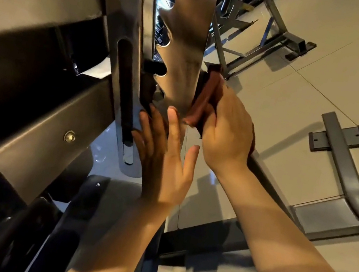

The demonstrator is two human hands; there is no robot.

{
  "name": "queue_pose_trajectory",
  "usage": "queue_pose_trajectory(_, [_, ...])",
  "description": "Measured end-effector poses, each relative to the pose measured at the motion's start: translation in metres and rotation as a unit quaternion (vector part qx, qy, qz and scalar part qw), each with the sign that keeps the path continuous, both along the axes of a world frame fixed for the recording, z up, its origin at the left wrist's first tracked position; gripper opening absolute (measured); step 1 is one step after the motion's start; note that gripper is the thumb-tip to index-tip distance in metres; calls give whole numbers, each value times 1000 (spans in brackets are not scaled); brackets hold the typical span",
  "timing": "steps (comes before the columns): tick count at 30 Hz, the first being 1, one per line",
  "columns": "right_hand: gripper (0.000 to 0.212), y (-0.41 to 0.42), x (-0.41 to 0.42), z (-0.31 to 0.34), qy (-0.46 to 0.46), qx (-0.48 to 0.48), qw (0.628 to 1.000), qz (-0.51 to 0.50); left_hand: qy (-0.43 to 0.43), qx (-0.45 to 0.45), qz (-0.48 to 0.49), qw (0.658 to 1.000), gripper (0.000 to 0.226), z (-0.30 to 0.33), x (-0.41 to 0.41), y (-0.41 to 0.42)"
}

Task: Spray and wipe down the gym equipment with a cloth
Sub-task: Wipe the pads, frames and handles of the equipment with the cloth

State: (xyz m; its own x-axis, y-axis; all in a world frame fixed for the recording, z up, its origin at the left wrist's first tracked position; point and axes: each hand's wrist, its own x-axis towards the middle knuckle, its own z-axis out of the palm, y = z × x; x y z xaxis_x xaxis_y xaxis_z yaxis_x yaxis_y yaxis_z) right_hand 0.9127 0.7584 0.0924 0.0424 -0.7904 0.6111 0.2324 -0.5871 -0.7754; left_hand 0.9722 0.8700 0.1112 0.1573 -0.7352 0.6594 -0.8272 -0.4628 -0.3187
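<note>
Gym equipment fills our view up close: a steel notched adjustment plate (pixel 184 64) on a weight bench frame, with a slotted bar (pixel 121 92) just to its left and a black pin (pixel 153 66) seated in one of the notches. Our right hand (pixel 227 130) has its fingers curled round a reddish-brown cloth (pixel 204 97), pressing it against the plate's right edge. Our left hand (pixel 165 157) is spread flat, fingers straight, fingertips touching the lower end of the plate and the slotted bar, as if to steady the part. No spray bottle is in view, so we judge that we are at the wiping step.

Several things could go wrong from here. The notches have cut edges; if we drag the cloth across them it may snag, and a bare fingertip on the left side could get nicked or pinched between plate and bar should the part shift. Pushing hard near the pin might nudge it out of its notch and let the backrest drop. The inner face between the plates is hard to reach, so we could easily leave it unwiped.
</note>
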Motion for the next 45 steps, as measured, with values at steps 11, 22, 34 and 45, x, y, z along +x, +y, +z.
queue_pose_trajectory(11, [58, 18, -34, -129, 158, 152, 972, 85, 5, -3, 9, 1000, 75, 3, -6, 3])
queue_pose_trajectory(22, [53, 27, -12, -98, 49, 166, 985, 23, -5, -90, -53, 995, 60, -15, 12, -13])
queue_pose_trajectory(34, [39, 17, -10, -107, 56, 78, 995, 3, 104, -159, -189, 964, 54, -95, -14, 5])
queue_pose_trajectory(45, [34, 36, -51, -239, 216, 366, 894, 143, 774, -85, -122, 616, 52, -148, -37, -18])
